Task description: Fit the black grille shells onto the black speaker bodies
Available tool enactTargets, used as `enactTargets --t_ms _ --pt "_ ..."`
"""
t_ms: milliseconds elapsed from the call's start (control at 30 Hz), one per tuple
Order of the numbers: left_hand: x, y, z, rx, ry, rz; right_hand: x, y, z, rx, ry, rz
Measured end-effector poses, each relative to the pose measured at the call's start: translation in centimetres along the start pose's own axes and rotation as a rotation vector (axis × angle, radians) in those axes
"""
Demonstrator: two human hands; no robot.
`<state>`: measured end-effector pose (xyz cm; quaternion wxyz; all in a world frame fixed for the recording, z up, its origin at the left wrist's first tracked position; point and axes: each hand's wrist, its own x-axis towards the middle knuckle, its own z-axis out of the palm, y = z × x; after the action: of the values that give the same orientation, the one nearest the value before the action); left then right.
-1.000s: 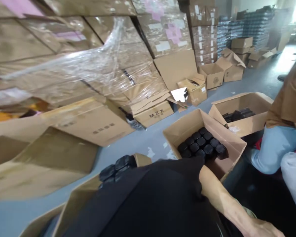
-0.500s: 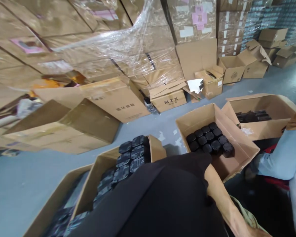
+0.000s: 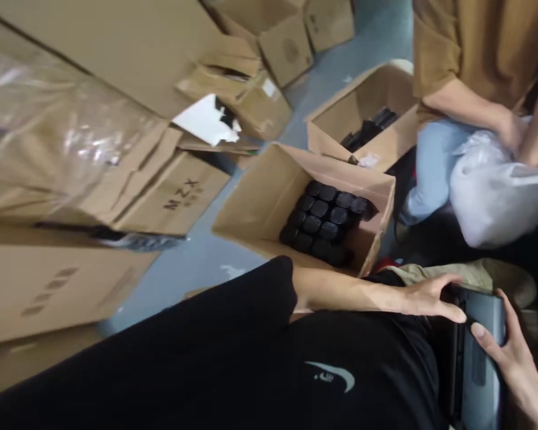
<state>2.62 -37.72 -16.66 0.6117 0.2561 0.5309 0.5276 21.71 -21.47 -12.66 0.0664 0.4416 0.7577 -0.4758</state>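
A dark grey, box-like plastic piece [image 3: 482, 352] with a glossy blue-grey sheen is held low at the right, close to my body. My left hand [image 3: 430, 297] reaches across to its upper end, thumb and fingers at the near corner. Around its far side wraps my right hand [image 3: 511, 352], with the thumb pressed on the upper face. What exactly the piece is, I cannot tell. Beyond my left forearm stands an open carton [image 3: 260, 221], holding rows of black rounded-square pieces [image 3: 320, 209].
A co-worker in a brown top [image 3: 479, 48] sits at the upper right, hands at a white plastic bag [image 3: 497, 191]. Another open carton [image 3: 323, 131] contains dark parts. A carton marked MZX [image 3: 179, 197] and wrapped boxes stand at the left.
My view has swung right and down. Both hands and the dark piece have come into sight, while the cartons of dark pieces at the lower left have left the picture.
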Motion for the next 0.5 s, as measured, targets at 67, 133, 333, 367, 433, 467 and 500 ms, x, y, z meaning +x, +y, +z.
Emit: enactTargets --t_ms 67,133,333,367,433,467,500 --pt "-0.1 0.5 -0.5 -0.005 -0.071 0.005 -0.9 0.5 -0.4 0.151 -0.017 0.090" --pt "0.0 1.0 -0.7 0.004 -0.129 -0.002 -1.2 0.4 -0.4 0.260 -0.052 0.125" --pt "1.0 1.7 -0.7 0.146 -0.157 -0.014 -2.1 -0.4 0.4 0.358 -0.040 0.097" --pt "1.1 1.7 -0.7 0.169 -0.156 -0.012 -2.2 -0.3 0.4 0.373 -0.045 0.107" --pt "1.3 1.6 -0.6 0.195 -0.176 -0.016 -2.1 0.2 0.4 0.403 -0.057 0.129" --pt "1.4 1.6 -0.5 0.201 -0.184 -0.021 -2.0 0.5 0.4 0.413 -0.060 0.130" --pt "1.4 1.6 -0.4 0.206 -0.182 -0.027 -1.9 0.9 0.3 0.417 -0.063 0.123"
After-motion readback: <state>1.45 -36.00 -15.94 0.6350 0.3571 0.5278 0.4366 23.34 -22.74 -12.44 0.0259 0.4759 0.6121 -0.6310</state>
